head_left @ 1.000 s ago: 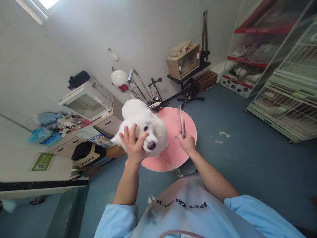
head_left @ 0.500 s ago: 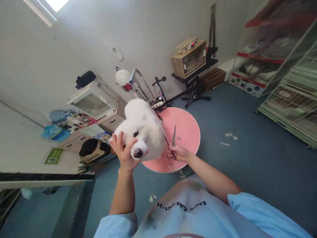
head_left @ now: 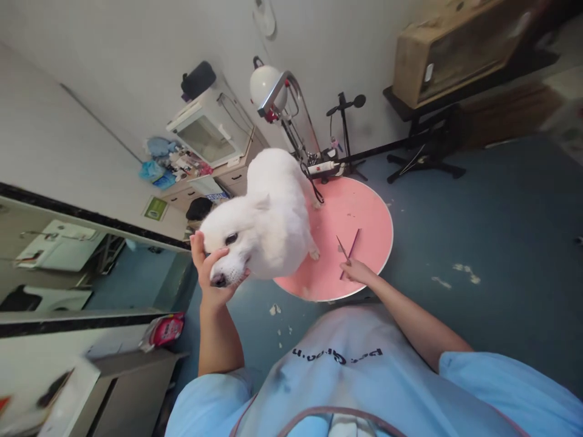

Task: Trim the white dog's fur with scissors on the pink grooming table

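A white fluffy dog (head_left: pixel 277 224) stands on a round pink table (head_left: pixel 364 206), its head turned to the left. My left hand (head_left: pixel 214 276) is closed around its muzzle and chin, thumb across the snout and fingers along the far side of the face. Low over the table's near right part, my right hand (head_left: pixel 357 272) grips a pair of scissors (head_left: pixel 342 247), blades pointing away from me, apart from the dog. A slim purple stick (head_left: pixel 354 241), perhaps a comb, crosses the scissors at the same hand; its exact hold is unclear.
Behind the table stand a metal grooming arm (head_left: pixel 303 100), a white round-topped device (head_left: pixel 266 91) and a black stand (head_left: pixel 345 127). A dark loop (head_left: pixel 314 185) hangs by the dog's back. Cabinets (head_left: pixel 237 176) stand back left. Fur clumps (head_left: pixel 274 309) lie on the blue floor.
My view has swung left. The dog's head has turned further left with my left hand on it. My right hand with the scissors has moved away from the dog's chest, to the right.
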Available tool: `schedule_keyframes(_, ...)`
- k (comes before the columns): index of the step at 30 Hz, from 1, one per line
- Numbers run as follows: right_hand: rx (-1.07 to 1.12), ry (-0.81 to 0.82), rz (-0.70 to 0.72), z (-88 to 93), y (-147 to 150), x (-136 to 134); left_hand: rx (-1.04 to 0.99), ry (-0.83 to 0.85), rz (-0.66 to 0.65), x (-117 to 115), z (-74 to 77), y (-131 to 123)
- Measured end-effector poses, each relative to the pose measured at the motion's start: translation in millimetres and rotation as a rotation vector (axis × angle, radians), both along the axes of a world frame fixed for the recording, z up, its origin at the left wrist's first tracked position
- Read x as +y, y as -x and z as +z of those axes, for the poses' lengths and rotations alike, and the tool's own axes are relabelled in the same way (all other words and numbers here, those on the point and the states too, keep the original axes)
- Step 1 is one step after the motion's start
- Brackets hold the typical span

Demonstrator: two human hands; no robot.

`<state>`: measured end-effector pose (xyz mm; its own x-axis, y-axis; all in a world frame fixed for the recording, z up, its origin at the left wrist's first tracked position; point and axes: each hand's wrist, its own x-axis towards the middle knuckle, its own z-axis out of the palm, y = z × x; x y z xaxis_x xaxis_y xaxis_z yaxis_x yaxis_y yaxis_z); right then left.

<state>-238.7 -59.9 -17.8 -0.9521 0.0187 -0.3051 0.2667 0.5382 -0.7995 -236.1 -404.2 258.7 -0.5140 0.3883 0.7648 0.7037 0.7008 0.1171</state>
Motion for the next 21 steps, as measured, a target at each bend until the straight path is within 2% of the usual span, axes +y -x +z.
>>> schedule_keyframes(2,0.013,0.210,0.161,14.3,-2,-19,-0.027,0.001,0.081,2,-0.3,-5)
schedule_keyframes(4,0.065,0.325,0.284,34.8,-7,-43,-0.044,-0.001,0.145,3,-0.1,-8)
schedule_keyframes(7,0.237,0.213,0.369,65.3,-11,-70,-0.046,-0.001,0.149,4,1.3,-9)
schedule_keyframes(9,0.346,0.105,0.397,78.0,-8,-77,-0.035,0.006,0.129,3,1.8,-8)
schedule_keyframes(12,0.346,0.031,0.395,82.3,1,-75,-0.047,0.013,0.125,-1,0.3,-6)
schedule_keyframes(16,0.382,0.042,0.449,83.4,9,-63,-0.064,-0.012,0.074,-3,-3.4,-3)
schedule_keyframes(18,0.432,0.041,0.466,90.4,12,-59,-0.043,-0.014,0.056,-3,-5.0,-1)
schedule_keyframes(21,0.397,0.013,0.444,106.9,13,-55,-0.030,-0.007,0.060,-3,-6.6,1)
